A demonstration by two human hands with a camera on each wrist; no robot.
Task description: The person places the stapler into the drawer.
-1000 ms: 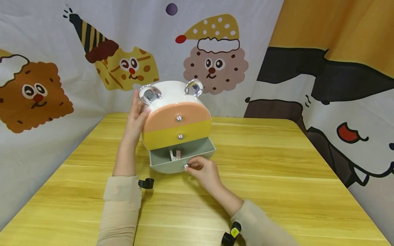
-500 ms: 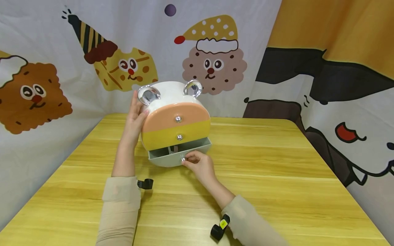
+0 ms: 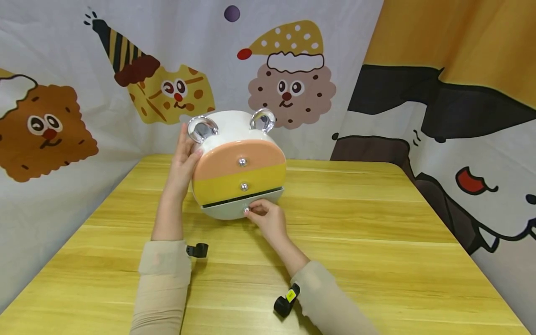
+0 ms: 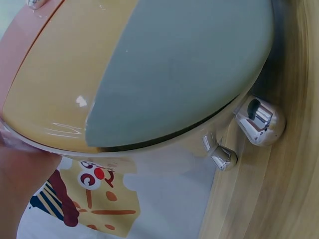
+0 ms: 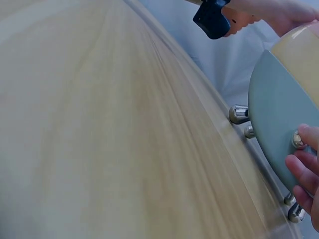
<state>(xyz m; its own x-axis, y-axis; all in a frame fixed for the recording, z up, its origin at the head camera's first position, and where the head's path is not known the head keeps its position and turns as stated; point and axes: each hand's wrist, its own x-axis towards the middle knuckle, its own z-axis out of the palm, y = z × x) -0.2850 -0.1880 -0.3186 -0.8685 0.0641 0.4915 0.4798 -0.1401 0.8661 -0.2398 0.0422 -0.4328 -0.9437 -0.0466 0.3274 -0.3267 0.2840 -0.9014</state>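
Observation:
A small drawer box (image 3: 238, 125) with a white body and chrome bear ears stands on the table. Its front has an orange drawer (image 3: 226, 153), a yellow drawer (image 3: 222, 188) and a grey-green drawer (image 3: 222, 211), each with a round silver knob. A thin dark gap shows above the grey-green drawer, whose inside is hidden. My right hand (image 3: 270, 221) pinches that drawer's knob (image 5: 297, 140) between thumb and fingers. On the box's left side rests my left hand (image 3: 180, 170), fingers extended upward beside the ear and thumb at the front edge.
Short chrome feet (image 4: 259, 122) carry the box on the wood-patterned table (image 3: 377, 260). Behind it hangs a cloth (image 3: 167, 42) printed with cartoon cookies. Black wrist cameras, such as the one (image 3: 286, 301) on the right wrist, stick out beside the sleeves.
The grey-green drawer has slid inward from well out to almost closed, hiding the small light-coloured item inside. My right hand moved inward with its knob, while my left hand stayed at the side.

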